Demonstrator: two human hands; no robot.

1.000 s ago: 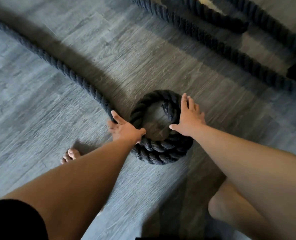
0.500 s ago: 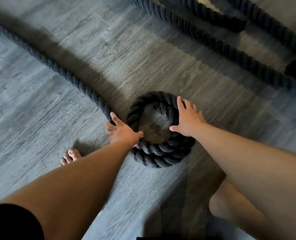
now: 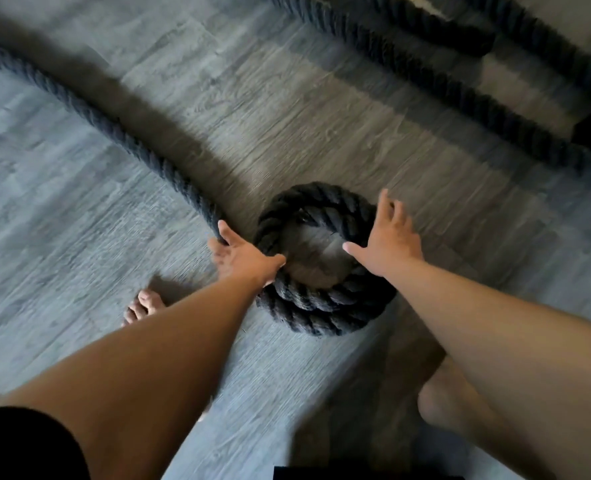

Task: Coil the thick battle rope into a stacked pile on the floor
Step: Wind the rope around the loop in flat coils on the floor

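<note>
A thick black battle rope (image 3: 114, 133) is shown partly wound into a coil (image 3: 321, 308) on a grey wood-grain floor (image 3: 287, 109). At least two turns are seen stacked on the coil's near side, and bare floor shows through its hollow centre. From the coil's left edge the unwound length is run away up and to the left, flat on the floor, as far as the picture's edge.

The left hand (image 3: 242, 259) is laid palm down where that length meets the coil. Its fingers are held out straight against the rope and its thumb is rested on the coil's left rim, so nothing is clenched. The right hand (image 3: 385, 244) is spread wide over the coil's right rim, fingers extended and thumb pointed across the hollow. It grasps nothing, and whether the rope is actually touched cannot be told through the blur.

Left of the coil and nearer the camera, the toes of a bare foot (image 3: 145, 304) are planted on the floor beyond the left forearm. Right of the coil and nearer the camera, a bare knee (image 3: 439, 403) is visible. Well beyond the coil, to the upper right, further stretches of rope (image 3: 460, 98) are laid slantwise.
</note>
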